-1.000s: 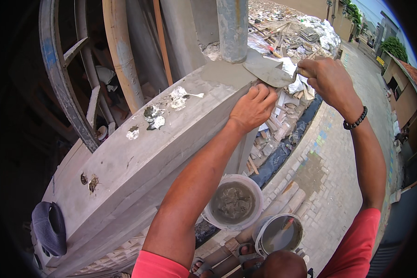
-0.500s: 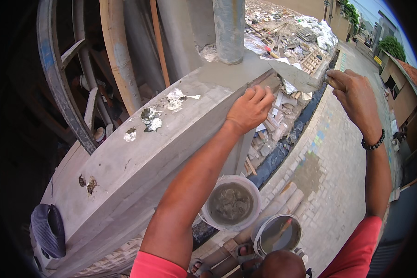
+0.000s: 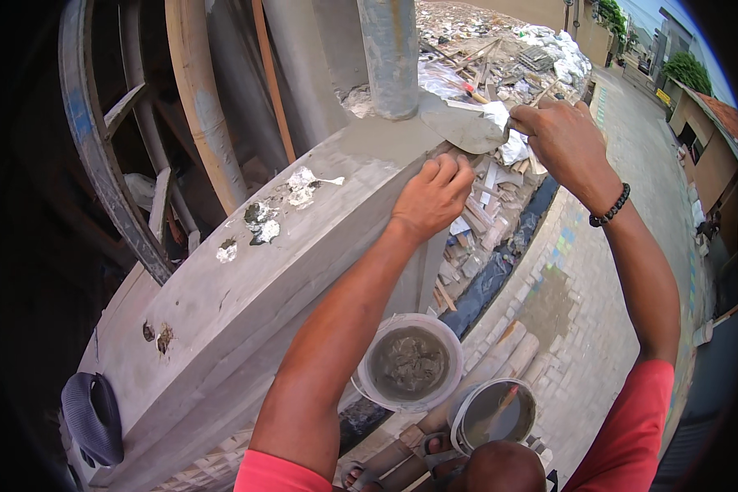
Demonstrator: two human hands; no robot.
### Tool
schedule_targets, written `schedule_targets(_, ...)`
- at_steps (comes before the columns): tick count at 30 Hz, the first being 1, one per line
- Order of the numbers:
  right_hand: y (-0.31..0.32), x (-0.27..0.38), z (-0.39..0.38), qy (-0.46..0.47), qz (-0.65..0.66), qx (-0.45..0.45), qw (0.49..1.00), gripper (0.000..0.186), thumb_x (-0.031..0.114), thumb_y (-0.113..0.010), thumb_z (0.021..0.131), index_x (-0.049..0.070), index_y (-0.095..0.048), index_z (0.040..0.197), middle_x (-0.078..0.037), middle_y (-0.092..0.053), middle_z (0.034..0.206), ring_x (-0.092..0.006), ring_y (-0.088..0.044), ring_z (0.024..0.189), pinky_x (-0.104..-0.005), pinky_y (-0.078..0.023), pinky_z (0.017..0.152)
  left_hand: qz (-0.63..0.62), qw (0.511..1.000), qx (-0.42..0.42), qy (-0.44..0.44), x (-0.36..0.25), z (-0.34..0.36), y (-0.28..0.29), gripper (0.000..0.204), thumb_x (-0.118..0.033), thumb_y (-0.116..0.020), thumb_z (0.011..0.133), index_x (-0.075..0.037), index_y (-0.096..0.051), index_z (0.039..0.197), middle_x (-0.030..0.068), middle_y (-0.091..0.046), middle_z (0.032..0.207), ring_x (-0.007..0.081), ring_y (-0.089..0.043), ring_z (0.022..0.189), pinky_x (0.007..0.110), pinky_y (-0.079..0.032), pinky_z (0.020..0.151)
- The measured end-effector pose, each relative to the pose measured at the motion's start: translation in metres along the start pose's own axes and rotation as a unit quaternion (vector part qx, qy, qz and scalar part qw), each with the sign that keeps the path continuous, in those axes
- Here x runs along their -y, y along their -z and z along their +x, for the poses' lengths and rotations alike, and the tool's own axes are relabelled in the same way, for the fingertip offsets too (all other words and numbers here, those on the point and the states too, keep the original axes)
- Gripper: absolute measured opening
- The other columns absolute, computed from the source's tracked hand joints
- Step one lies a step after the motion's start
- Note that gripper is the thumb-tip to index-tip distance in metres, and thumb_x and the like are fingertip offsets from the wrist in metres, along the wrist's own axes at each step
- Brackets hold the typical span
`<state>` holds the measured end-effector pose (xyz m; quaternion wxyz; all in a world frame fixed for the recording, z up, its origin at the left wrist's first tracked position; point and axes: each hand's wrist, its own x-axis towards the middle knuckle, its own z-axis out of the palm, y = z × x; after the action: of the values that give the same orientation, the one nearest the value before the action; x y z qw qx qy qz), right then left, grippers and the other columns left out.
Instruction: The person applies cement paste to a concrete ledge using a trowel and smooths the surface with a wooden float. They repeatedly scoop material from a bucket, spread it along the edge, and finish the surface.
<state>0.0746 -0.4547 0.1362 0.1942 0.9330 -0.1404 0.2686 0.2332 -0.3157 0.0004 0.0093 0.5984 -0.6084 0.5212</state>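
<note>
My right hand (image 3: 572,148) is closed around the handle of a trowel (image 3: 466,129). The trowel's grey blade reaches left over the end of the concrete ledge (image 3: 246,283), close to the round post (image 3: 390,61). Smooth wet mortar (image 3: 377,139) coats the ledge around the post's foot. My left hand (image 3: 435,197) is closed at the ledge's outer edge, just below the blade. Its curled fingers hide what they grip there. Below my left forearm stands a bucket of mortar (image 3: 410,363). Beside it, another bucket (image 3: 500,414) contains grey water and a brush (image 3: 500,406).
A dark knitted cap (image 3: 92,418) lies at the ledge's near left end. White-splashed holes mark the ledge top. Bamboo poles (image 3: 201,107) and a curved frame (image 3: 90,156) stand left. Rubble (image 3: 492,61) lies beyond, with a paved lane (image 3: 582,279) to the right.
My right hand has swept left with the trowel, bringing its blade over the ledge's end near the post. My left hand stays at the edge. The view has shifted slightly.
</note>
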Motion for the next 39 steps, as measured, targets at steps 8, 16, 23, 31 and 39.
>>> schedule_targets(8, -0.009, -0.019, -0.005, -0.077, -0.029, 0.049, 0.995, 0.015, 0.008, -0.054, 0.087, 0.011, -0.067, 0.094, -0.014, -0.067, 0.083, -0.0315, -0.066, 0.084, -0.0473, -0.045, 0.079, 0.02, 0.999, 0.029, 0.002, -0.002, 0.0, -0.002, 0.039, -0.017, -0.055, 0.082, -0.01, -0.063, 0.119, 0.0071, -0.053, 0.123, 0.027, -0.049, 0.107, 0.034, -0.041, 0.083)
schedule_targets(16, 0.011, -0.041, -0.023, -0.115, -0.06, 0.038, 0.991, 0.012, 0.014, -0.055, 0.088, 0.011, -0.066, 0.091, -0.012, -0.067, 0.081, -0.0308, -0.065, 0.084, -0.047, -0.044, 0.074, 0.006, 1.0, 0.018, 0.007, -0.001, -0.001, -0.002, 0.039, -0.016, -0.055, 0.082, -0.01, -0.064, 0.119, 0.0071, -0.053, 0.123, 0.0258, -0.049, 0.106, 0.034, -0.041, 0.082)
schedule_targets(23, 0.021, -0.024, -0.023, -0.1, -0.008, 0.046, 0.994, 0.026, 0.009, -0.06, 0.081, 0.012, -0.066, 0.106, -0.011, -0.066, 0.086, -0.0307, -0.063, 0.085, -0.0455, -0.045, 0.073, 0.014, 1.0, 0.024, 0.007, -0.001, -0.002, -0.003, 0.04, -0.017, -0.056, 0.082, -0.011, -0.063, 0.12, 0.0067, -0.053, 0.123, 0.0254, -0.049, 0.106, 0.034, -0.04, 0.082)
schedule_targets(31, 0.022, -0.032, -0.044, -0.104, 0.019, 0.026, 0.994, 0.02, 0.01, -0.057, 0.082, 0.011, -0.066, 0.099, -0.013, -0.064, 0.082, -0.0316, -0.063, 0.085, -0.0468, -0.044, 0.073, -0.008, 1.0, 0.011, 0.021, -0.002, -0.001, -0.003, 0.04, -0.017, -0.055, 0.082, -0.012, -0.062, 0.121, 0.0056, -0.051, 0.124, 0.0241, -0.048, 0.108, 0.035, -0.04, 0.085)
schedule_targets(39, 0.022, -0.048, -0.076, -0.137, 0.067, 0.022, 0.988, 0.027, 0.01, -0.062, 0.078, 0.011, -0.066, 0.105, -0.013, -0.064, 0.086, -0.0323, -0.062, 0.084, -0.0462, -0.044, 0.075, -0.006, 0.999, 0.029, 0.026, -0.002, -0.003, -0.001, 0.042, -0.018, -0.054, 0.083, -0.015, -0.059, 0.125, 0.0051, -0.048, 0.125, 0.0235, -0.044, 0.113, 0.036, -0.037, 0.087)
